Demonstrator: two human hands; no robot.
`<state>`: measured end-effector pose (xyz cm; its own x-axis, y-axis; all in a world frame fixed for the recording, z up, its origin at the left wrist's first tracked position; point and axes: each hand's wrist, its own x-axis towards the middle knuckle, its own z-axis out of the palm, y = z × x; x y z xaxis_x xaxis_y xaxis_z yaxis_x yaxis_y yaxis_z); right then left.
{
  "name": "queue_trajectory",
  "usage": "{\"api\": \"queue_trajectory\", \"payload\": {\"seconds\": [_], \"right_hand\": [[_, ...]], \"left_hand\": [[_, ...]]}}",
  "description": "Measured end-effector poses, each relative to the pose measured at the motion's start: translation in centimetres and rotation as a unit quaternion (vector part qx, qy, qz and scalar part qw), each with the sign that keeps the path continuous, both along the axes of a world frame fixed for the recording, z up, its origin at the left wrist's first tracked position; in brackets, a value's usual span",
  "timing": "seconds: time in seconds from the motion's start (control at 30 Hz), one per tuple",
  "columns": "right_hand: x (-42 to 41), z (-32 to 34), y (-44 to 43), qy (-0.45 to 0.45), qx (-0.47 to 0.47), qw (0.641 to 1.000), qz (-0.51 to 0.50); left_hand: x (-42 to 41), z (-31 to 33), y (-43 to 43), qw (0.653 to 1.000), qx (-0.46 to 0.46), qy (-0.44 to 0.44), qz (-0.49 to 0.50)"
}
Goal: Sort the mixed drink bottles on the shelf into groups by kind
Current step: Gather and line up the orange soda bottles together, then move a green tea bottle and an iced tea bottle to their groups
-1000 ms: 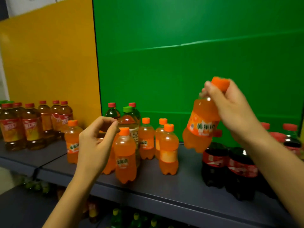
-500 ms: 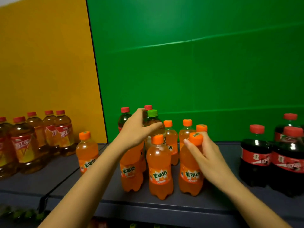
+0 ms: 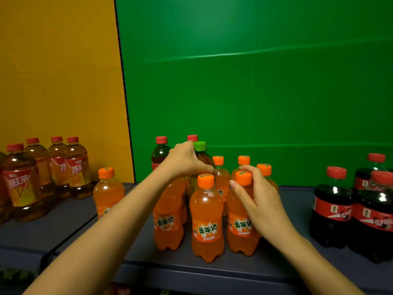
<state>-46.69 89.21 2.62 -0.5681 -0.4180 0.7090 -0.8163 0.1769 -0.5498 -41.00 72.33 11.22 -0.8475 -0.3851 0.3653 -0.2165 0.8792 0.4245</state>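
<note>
Now my left hand (image 3: 187, 161) lies over the top of the front-left orange bottle (image 3: 168, 222). My fingers curl down over its cap, so the cap is hidden from me, and I grip the bottle from above. My right hand (image 3: 262, 202) is wrapped round the neck of the front-right orange bottle (image 3: 241, 226), thumb on the near side and fingers round the back. Its orange cap pokes out above them.

My hands are apart, each clamped on its own bottle, and the middle orange bottle (image 3: 207, 222) stands upright between them. My left thumb ends very near its cap; I cannot tell whether it touches. These three stand just beside one another, near the front edge of the dark shelf (image 3: 212, 271).

Behind them are three more orange bottles (image 3: 222, 182), packed close together. Just behind my left hand is a green-capped bottle (image 3: 200, 146), and with it two red-capped green bottles (image 3: 161, 153) at the back.

A lone orange bottle (image 3: 108, 194) stands apart to the left. Further left, the tea bottles (image 3: 21, 184) with red caps are grouped in front of the yellow panel (image 3: 59, 71). On the right, well apart from the orange cluster, the cola bottles (image 3: 331, 207) stand together in front of the green panel (image 3: 255, 92).
</note>
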Motion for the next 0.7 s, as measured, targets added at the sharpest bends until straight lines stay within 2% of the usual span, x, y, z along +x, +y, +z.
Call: {"api": "queue_trajectory", "payload": {"seconds": [0.17, 0.3, 0.4, 0.53, 0.7], "right_hand": [[0.3, 2.3, 0.9, 0.067, 0.003, 0.998, -0.002], [-1.0, 6.3, 0.6, 0.082, -0.046, 0.996, -0.010], [-2.2, 9.4, -0.7, 0.075, -0.036, 0.997, 0.001], [-3.5, 12.1, -4.1, 0.045, 0.108, 0.993, 0.029], [-5.6, 12.7, -9.4, 0.038, 0.321, 0.946, -0.002]], "left_hand": [[1.0, 1.5, 0.0, 0.998, 0.034, 0.062, 0.001], [2.3, 5.0, -0.6, 0.982, 0.080, 0.171, -0.013], [3.8, 7.8, -1.0, 0.956, 0.105, 0.268, -0.050], [6.1, 10.2, -1.7, 0.895, 0.097, 0.428, -0.078], [9.6, 10.8, -2.9, 0.815, 0.043, 0.573, -0.075]]}}
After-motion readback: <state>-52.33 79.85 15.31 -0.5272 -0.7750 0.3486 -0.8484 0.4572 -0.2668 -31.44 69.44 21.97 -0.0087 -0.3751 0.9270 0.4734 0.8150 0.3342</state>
